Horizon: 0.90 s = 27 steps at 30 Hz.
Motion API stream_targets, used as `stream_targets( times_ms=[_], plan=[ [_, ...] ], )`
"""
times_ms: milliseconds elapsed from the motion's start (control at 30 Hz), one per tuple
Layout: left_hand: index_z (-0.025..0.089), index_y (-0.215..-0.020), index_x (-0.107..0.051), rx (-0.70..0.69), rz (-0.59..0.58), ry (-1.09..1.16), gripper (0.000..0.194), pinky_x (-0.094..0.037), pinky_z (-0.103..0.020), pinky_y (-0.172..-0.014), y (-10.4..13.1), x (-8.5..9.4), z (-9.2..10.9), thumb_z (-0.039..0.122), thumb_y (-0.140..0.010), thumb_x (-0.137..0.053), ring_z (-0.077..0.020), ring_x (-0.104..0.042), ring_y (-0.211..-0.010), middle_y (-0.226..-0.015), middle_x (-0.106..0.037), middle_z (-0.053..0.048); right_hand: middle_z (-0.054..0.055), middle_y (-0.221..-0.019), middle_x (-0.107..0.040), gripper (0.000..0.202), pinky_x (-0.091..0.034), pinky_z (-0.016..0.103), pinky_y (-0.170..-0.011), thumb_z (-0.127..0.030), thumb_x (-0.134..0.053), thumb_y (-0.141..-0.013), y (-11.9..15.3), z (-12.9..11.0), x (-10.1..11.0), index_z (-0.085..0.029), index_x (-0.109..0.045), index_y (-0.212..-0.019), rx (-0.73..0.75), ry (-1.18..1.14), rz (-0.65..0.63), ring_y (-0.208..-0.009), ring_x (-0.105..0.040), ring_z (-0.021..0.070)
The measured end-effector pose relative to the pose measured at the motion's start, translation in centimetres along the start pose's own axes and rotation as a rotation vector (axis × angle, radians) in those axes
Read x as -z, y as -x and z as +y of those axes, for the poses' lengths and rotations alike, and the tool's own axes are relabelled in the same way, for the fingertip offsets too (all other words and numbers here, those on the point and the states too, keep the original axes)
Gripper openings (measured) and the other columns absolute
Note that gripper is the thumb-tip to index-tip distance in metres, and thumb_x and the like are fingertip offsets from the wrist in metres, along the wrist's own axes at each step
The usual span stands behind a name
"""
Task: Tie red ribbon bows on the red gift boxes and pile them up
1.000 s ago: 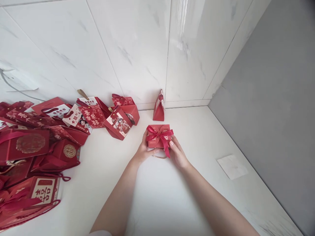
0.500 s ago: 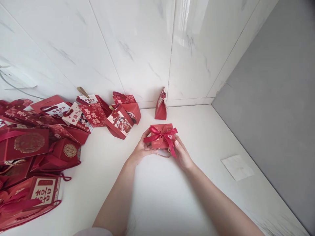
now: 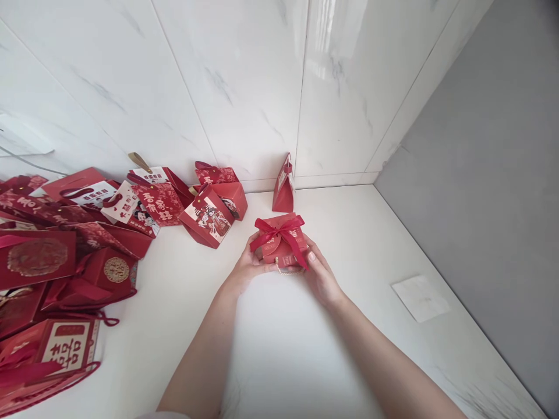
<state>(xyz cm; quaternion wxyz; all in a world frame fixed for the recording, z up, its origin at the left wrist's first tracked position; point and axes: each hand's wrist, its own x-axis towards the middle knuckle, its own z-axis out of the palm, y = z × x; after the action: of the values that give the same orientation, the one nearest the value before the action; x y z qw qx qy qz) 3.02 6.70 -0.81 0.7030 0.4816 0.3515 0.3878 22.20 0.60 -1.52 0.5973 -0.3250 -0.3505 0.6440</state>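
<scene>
Between my two hands is a small red gift box [image 3: 275, 254] with gold print. A shiny red ribbon [image 3: 279, 229] is tied in a bow across its top, one tail hanging over the front right. A twisted gold cord [image 3: 288, 272] loops below the box's near side. My left hand [image 3: 251, 262] grips the left side, thumb along the near edge and fingers mostly hidden behind and under it. On the right side, my right hand [image 3: 322, 273] holds the box with the thumb showing. Just behind it, a tall peaked red box [image 3: 283, 189] stands by the wall.
Many red gift boxes are heaped at the left, among them one with a large white label [image 3: 65, 346]. A red box with a figure picture [image 3: 208, 218] stands nearer the middle. A white paper square [image 3: 420, 298] lies at the right on the white table [image 3: 349, 233].
The gift box has shifted slightly left and tilted, so its near side with print now shows more. Both hands keep hold of it. The view has turned a little.
</scene>
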Motion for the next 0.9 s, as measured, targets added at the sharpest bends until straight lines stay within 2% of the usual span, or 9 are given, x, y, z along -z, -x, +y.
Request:
stream_targets(
  times_ms=[267, 467, 567, 900],
  plan=[
    [0.027, -0.138, -0.043, -0.036, -0.013, -0.014, 0.088, -0.048, -0.051, -0.102, -0.2, 0.2, -0.5, 0.019, -0.062, -0.086, -0.0368, -0.048, -0.132, -0.142, -0.051, -0.014, 0.006, -0.136, -0.057, 0.050, -0.056, 0.041, -0.084, -0.047, -0.053, -0.093, -0.2, 0.1, 0.0, -0.032, -0.046, -0.140, -0.017, -0.022, 0.037, -0.109, -0.061, 0.0255],
    [0.028, -0.136, -0.044, -0.044, 0.006, 0.004, 0.087, -0.050, -0.051, -0.098, -0.3, 0.5, -1.0, 0.018, -0.061, -0.086, -0.0363, -0.054, -0.126, -0.139, -0.055, -0.012, 0.004, -0.139, -0.054, 0.044, -0.056, 0.037, -0.081, -0.044, -0.053, -0.094, -0.3, 0.1, -0.1, -0.033, -0.049, -0.137, -0.016, -0.053, 0.031, -0.105, -0.061, 0.0225],
    [0.026, -0.135, -0.045, -0.034, 0.004, 0.004, 0.085, -0.050, -0.051, -0.097, -0.3, 0.4, -0.8, 0.019, -0.062, -0.086, -0.0370, -0.054, -0.126, -0.138, -0.055, -0.013, 0.004, -0.138, -0.054, 0.043, -0.056, 0.035, -0.080, -0.043, -0.053, -0.094, -0.3, 0.1, -0.1, -0.033, -0.050, -0.136, -0.016, -0.055, 0.035, -0.109, -0.060, 0.0225],
    [0.025, -0.136, -0.044, -0.015, -0.025, -0.006, 0.082, -0.046, -0.051, -0.102, 0.3, -0.4, 0.4, 0.019, -0.065, -0.085, -0.0364, -0.051, -0.129, -0.141, -0.052, -0.014, 0.005, -0.140, -0.053, 0.046, -0.055, 0.038, -0.081, -0.046, -0.054, -0.093, -0.2, 0.1, 0.0, -0.033, -0.048, -0.137, -0.033, -0.036, 0.043, -0.102, -0.062, 0.0223]
  ],
)
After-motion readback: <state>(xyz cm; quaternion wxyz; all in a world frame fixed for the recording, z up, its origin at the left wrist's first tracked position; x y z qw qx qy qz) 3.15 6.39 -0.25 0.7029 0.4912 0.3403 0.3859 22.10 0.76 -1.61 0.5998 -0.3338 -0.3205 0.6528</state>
